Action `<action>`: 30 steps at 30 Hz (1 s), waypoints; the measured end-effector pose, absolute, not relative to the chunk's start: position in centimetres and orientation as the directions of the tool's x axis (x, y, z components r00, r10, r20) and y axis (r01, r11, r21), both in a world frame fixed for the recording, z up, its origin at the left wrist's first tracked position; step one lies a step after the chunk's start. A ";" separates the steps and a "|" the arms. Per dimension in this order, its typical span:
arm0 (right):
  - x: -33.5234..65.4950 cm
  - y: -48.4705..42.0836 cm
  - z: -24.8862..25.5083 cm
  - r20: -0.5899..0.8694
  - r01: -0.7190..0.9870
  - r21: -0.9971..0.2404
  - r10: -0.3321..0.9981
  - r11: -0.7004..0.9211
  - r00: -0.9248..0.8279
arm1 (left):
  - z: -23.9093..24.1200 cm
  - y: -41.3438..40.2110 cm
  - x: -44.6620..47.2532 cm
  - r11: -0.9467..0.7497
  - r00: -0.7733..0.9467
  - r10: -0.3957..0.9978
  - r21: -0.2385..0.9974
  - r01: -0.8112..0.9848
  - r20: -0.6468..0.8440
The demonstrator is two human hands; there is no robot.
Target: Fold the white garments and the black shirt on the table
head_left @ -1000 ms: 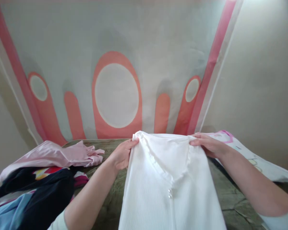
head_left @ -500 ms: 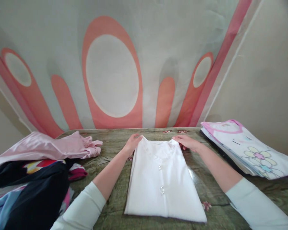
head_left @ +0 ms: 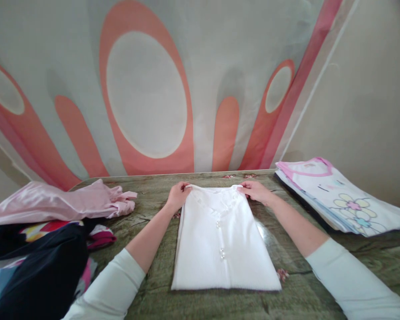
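A white shirt (head_left: 216,253) with pearl-like buttons down its front lies folded flat in the middle of the table, neckline at the far end. My left hand (head_left: 179,195) pinches its far left corner at the shoulder. At the far right corner, my right hand (head_left: 254,191) grips the other shoulder between thumb and fingers. Both far corners look slightly raised, with the bottom edge resting on the wood.
Crumpled clothes (head_left: 43,266) are heaped on the left, a pink garment (head_left: 70,200) on top. To the right sits a stack of folded shirts (head_left: 350,200), flower print uppermost. The wood-patterned table (head_left: 160,306) ends at a wall with pink shapes.
Both hands have closed more tightly on the shirt's shoulder corners, and its neckline looks pulled straighter. The view has shifted slightly.
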State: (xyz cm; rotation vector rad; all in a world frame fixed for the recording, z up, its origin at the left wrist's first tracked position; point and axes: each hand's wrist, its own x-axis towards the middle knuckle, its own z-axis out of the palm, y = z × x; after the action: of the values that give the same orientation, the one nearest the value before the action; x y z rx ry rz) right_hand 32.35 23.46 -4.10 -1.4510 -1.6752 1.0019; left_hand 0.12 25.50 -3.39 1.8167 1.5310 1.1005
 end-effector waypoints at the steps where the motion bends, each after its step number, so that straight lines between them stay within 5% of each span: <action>1: 32.2 23.6 -4.3 0.050 0.467 -0.879 0.993 0.096 -0.109 | -3.4 25.5 0.0 -0.239 0.033 0.963 0.794 0.559 0.266; 13: 33.1 24.3 -6.5 0.140 0.594 -0.797 0.990 0.109 0.006 | -2.2 23.6 -2.1 -0.203 0.078 0.975 0.683 0.702 0.210; 19: 32.1 23.2 -6.4 0.254 0.661 -0.730 0.967 0.175 0.025 | -2.5 23.0 -1.6 -0.178 0.079 0.982 0.702 0.689 0.172; 30: 30.8 22.8 -6.6 0.312 0.559 -0.797 0.948 0.227 0.060 | -2.4 22.9 -0.3 -0.149 0.015 0.985 0.812 0.564 0.170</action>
State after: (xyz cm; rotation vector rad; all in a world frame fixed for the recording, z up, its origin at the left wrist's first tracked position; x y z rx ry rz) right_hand 30.81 22.79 -6.58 -1.4432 -1.6120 0.5502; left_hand -0.34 22.85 -2.36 1.7618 1.5844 1.0187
